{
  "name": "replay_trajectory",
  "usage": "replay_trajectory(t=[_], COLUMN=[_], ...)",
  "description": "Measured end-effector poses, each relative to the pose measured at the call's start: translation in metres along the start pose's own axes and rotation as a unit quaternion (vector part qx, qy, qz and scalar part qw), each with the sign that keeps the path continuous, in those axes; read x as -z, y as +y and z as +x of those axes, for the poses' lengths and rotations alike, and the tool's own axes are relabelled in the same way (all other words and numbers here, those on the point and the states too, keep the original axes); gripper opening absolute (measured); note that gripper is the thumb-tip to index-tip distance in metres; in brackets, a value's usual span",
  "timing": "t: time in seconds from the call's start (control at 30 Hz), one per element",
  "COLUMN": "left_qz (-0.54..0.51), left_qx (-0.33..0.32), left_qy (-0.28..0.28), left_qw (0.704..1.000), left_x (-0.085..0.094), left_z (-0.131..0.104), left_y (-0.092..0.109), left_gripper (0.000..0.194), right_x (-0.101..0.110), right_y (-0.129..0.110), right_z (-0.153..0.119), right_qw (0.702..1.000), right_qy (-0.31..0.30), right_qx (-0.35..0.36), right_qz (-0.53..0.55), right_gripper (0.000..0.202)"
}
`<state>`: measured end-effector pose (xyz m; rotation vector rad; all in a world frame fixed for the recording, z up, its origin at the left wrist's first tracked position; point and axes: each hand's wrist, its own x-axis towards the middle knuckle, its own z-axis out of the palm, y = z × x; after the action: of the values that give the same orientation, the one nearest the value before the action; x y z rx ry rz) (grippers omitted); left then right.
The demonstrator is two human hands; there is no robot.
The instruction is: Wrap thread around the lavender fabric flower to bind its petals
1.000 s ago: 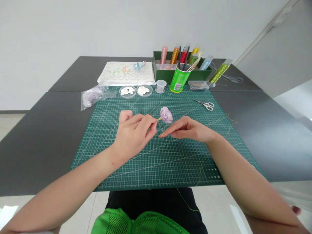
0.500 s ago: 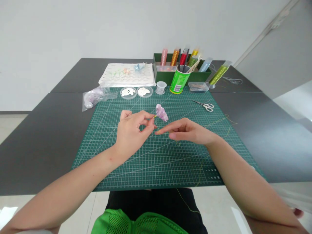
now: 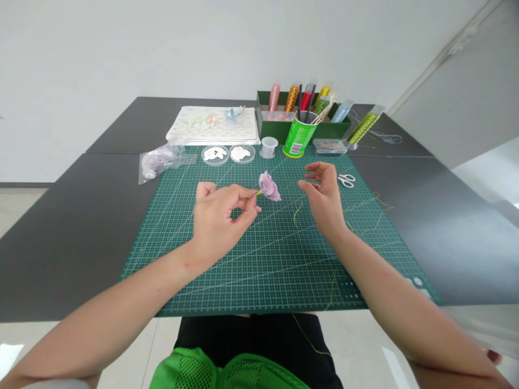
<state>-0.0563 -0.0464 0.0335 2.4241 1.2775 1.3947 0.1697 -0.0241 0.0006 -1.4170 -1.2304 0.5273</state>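
Between thumb and index finger, my left hand (image 3: 223,213) pinches the short green stem of a pale purple flower (image 3: 269,186). The flower points to the right, above the green cutting mat (image 3: 243,275). My right hand (image 3: 324,200) is raised over the mat to the right of the flower, fingers curved and apart, nothing seen in it. A thin yellow-green thread (image 3: 297,214) shows between the two hands. White-handled scissors (image 3: 346,180) lie just beyond my right hand, their blades hidden behind it.
At the back stand a green can (image 3: 299,138) with sticks, a dark green box (image 3: 275,128) of coloured tubes and a white stack (image 3: 194,129). Two round dishes (image 3: 214,155) hold white pieces. A plastic bag (image 3: 156,162) lies at the left.
My right hand has moved away from the flower, up and to the right, and its fingers have spread from pointing at the thread. My left hand still holds the flower in nearly the same place.
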Motion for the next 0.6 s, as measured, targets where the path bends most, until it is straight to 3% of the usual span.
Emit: replay_trajectory(t=[0.1, 0.2, 0.27, 0.37, 0.43, 0.6], left_qz=[-0.021, -0.047, -0.056, -0.057, -0.052, -0.036], left_qx=[0.025, 0.047, 0.051, 0.044, 0.034, 0.023], left_qy=[-0.011, -0.019, -0.027, -0.026, -0.023, -0.03], left_qw=[0.999, 0.998, 0.997, 0.997, 0.998, 0.999], left_x=[-0.002, -0.004, -0.006, -0.01, -0.012, -0.016], left_z=[-0.001, -0.002, -0.003, -0.006, -0.008, -0.011], left_y=[0.002, 0.003, 0.003, 0.003, 0.003, 0.004], left_gripper=[0.007, 0.008, 0.008, 0.009, 0.008, 0.007], right_x=[-0.003, -0.008, -0.013, -0.023, -0.029, -0.037], right_y=[-0.004, -0.013, -0.019, -0.028, -0.032, -0.04], right_z=[-0.009, -0.02, -0.028, -0.041, -0.05, -0.061], right_qw=[0.996, 0.986, 0.955, 0.879, 0.861, 0.875], right_qy=[-0.03, -0.097, -0.204, -0.335, -0.339, -0.232], right_qx=[0.078, 0.102, 0.061, -0.065, -0.133, -0.197], right_qz=[-0.006, 0.09, 0.208, 0.334, 0.355, 0.377], right_gripper=[0.048, 0.061, 0.062, 0.051, 0.042, 0.025])
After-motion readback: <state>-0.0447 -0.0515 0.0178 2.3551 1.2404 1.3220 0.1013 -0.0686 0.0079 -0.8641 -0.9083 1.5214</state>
